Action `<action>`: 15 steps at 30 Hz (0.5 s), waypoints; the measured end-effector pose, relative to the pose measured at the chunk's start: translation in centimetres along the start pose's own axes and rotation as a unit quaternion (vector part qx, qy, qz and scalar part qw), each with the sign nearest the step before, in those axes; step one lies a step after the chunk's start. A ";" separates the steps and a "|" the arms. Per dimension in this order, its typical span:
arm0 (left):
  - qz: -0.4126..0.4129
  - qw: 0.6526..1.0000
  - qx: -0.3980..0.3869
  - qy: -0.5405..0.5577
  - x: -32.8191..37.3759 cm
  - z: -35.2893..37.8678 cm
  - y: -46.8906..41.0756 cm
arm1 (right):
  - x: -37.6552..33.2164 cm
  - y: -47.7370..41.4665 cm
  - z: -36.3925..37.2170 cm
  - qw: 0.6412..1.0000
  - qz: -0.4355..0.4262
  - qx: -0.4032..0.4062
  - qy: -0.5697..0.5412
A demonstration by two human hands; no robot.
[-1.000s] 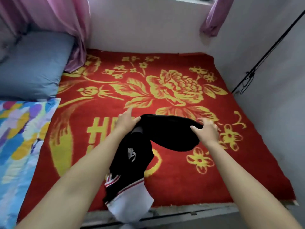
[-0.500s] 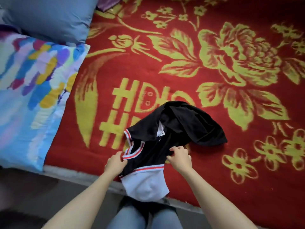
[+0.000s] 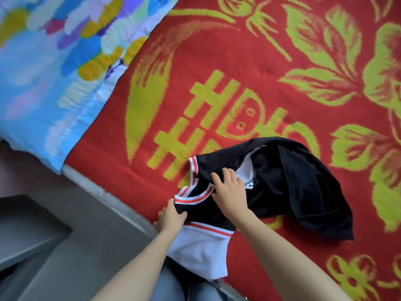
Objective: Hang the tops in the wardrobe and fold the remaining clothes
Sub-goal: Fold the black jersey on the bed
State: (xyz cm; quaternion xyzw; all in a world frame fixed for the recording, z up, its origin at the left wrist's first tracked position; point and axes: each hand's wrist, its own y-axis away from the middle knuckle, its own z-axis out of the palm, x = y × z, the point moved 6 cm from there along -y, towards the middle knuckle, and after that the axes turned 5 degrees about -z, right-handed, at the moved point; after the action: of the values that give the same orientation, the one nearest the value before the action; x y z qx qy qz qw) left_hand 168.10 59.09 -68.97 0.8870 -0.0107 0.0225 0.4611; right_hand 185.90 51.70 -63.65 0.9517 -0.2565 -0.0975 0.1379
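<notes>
A: Moved: right hand (image 3: 230, 192), up onto crumpled black fabric garment (image 3: 293, 181), red-white striped trim, white hem; fingers spread flat.
B: Location?
A: Lower centre, on red floral blanket (image 3: 217, 61); left hand (image 3: 171, 218) gripping edge.

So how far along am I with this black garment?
Nothing looks finished: the black garment with red-and-white striped trim lies crumpled on the red floral blanket. In hand: left hand pinches its edge, right hand presses on it. Left: smoothing, then folding or hanging it.

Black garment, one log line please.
left hand grips garment edge | right hand rests on garment | garment crumpled on blanket
</notes>
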 end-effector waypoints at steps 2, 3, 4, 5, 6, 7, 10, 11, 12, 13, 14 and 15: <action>-0.016 0.999 -0.002 0.030 -0.4 0.2 -0.4 | -0.4 -1.4 1.0 0.997 -0.037 -0.036 0.057; -0.012 0.999 0.000 0.048 -0.4 0.1 -0.4 | -0.2 -1.9 1.7 0.993 -0.058 -0.058 0.083; 0.001 0.998 0.001 0.063 -0.2 0.0 -0.6 | 0.1 -2.3 2.6 0.989 -0.075 -0.091 0.094; 0.020 0.997 0.003 0.074 -0.2 -0.3 -0.6 | 0.7 -2.4 3.4 0.985 -0.072 -0.130 0.093; 0.040 0.995 0.006 0.088 -0.1 -0.7 -0.5 | 1.7 -2.4 3.6 0.985 -0.048 -0.143 0.085; 0.064 0.992 0.015 0.104 0.0 -1.3 -0.3 | 2.8 -2.3 3.3 0.987 -0.016 -0.142 0.070; 0.122 0.974 0.017 0.190 0.1 -3.6 0.6 | 6.3 -1.3 1.5 0.984 0.127 -0.122 -0.028; 0.137 0.966 0.012 0.220 0.2 -4.5 1.0 | 7.7 -0.6 0.7 0.973 0.185 -0.112 -0.085; 0.148 0.958 0.006 0.247 0.3 -5.5 1.5 | 9.0 0.4 -0.2 0.955 0.243 -0.096 -0.143; 0.158 0.949 0.002 0.272 0.7 -6.8 2.3 | 10.4 1.4 -1.4 0.933 0.293 -0.072 -0.196; 0.168 0.941 0.001 0.294 1.1 -8.0 3.1 | 11.6 2.4 -2.8 0.911 0.329 -0.045 -0.243; 0.180 0.933 0.000 0.311 1.7 -9.2 3.9 | 12.8 3.4 -4.4 0.891 0.356 -0.009 -0.282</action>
State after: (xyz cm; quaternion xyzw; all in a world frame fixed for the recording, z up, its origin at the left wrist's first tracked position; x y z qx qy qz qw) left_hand 169.32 64.38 -60.42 0.8189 -0.0262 0.3803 0.4291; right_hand 196.34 43.19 -59.91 0.7275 -0.6055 -0.3086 0.0940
